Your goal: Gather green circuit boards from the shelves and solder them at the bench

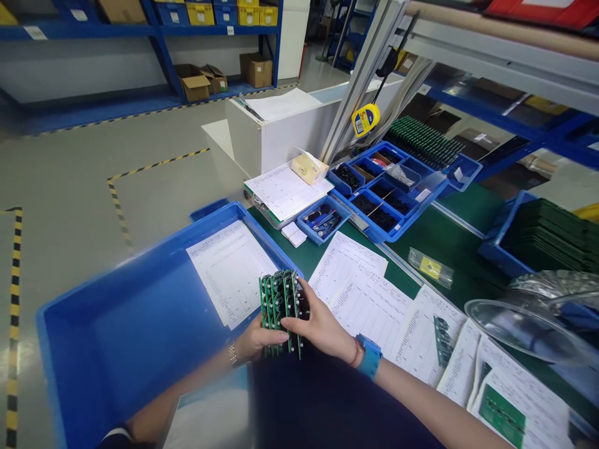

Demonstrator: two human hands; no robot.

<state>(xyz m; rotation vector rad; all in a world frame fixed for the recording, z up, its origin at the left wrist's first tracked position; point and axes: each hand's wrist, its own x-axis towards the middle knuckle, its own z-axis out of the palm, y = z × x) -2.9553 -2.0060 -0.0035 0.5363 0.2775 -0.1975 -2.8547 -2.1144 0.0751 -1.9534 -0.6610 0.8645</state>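
Between my two hands is a stack of green circuit boards, held on edge with dark and silvery parts showing between the boards. My left hand grips the stack low on its left side, thumb across the front. On the right side, my right hand wraps the boards with its thumb on the front face; a blue wrist strap is on that wrist. The fingers behind the stack are hidden. Just beyond the boards, a printed sheet lies in a large blue bin.
Printed sheets cover the green bench on the right, with a loose circuit board on one. Behind stand a small blue tray of tools and a divided blue tray of dark parts. A yellow tape measure hangs from the frame.
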